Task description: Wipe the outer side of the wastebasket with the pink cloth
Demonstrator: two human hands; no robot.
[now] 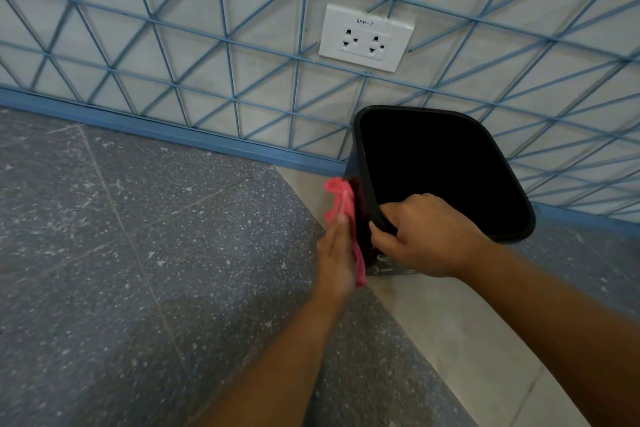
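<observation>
A black plastic bin (446,173) stands on the floor by the wall, its open mouth toward me and its inside dark. My right hand (422,236) grips the near rim of the bin, fingers curled over the edge. My left hand (337,253) lies flat with straight fingers against the bin's left outer side, pressing a pink cloth (343,208) onto it. The cloth bunches above my fingertips and hangs down below my palm.
A wall with a blue line pattern (207,45) runs behind the bin, with a white double socket (366,37) above it and a blue skirting strip (156,125) at its foot. The floor is grey speckled tile (138,253) with a pale strip (450,340) under the bin.
</observation>
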